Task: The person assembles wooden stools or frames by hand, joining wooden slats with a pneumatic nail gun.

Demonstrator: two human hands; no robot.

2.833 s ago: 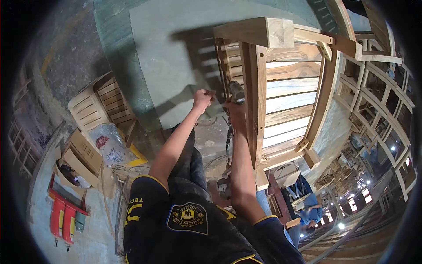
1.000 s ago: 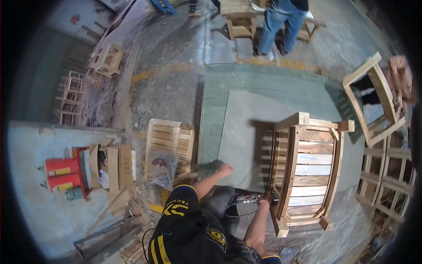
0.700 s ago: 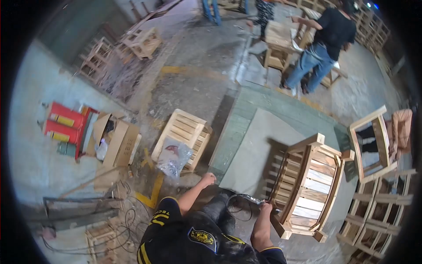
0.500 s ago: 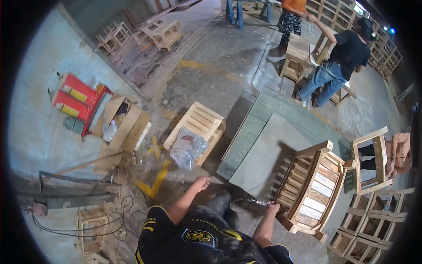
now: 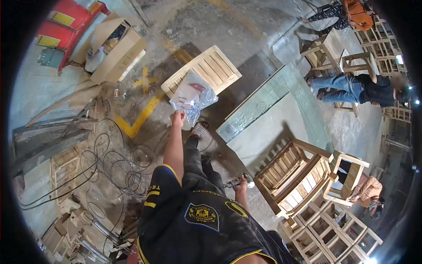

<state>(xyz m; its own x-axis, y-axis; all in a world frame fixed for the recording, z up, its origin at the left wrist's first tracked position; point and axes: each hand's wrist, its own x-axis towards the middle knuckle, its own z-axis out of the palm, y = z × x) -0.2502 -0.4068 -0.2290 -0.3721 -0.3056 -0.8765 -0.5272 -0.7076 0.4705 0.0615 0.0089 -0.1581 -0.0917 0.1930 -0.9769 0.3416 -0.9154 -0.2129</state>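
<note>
My left hand (image 5: 178, 118) reaches forward, its fingers closed at the near edge of a clear plastic bag (image 5: 190, 94) with a red print. The bag lies on a slatted wooden piece (image 5: 215, 68) on the floor. Down by my right leg, my right hand (image 5: 241, 184) is wrapped around a metallic hand tool (image 5: 231, 183) with a rounded light end. Its exact kind is too small to make out. A slatted wooden chair (image 5: 303, 174) stands to the right of that hand, close to a green-grey board (image 5: 259, 108).
Looped cables (image 5: 127, 169) spread over the floor at left. An opened cardboard box (image 5: 112, 50) sits by red equipment (image 5: 66, 26) at the wall. Stacked wooden frames (image 5: 329, 231) stand at lower right. A person in jeans (image 5: 338, 88) and other people are at the right.
My view has shifted and turned downward. My left hand has moved forward from beside my body to the plastic bag. My right hand, with the tool, is now away from the chair.
</note>
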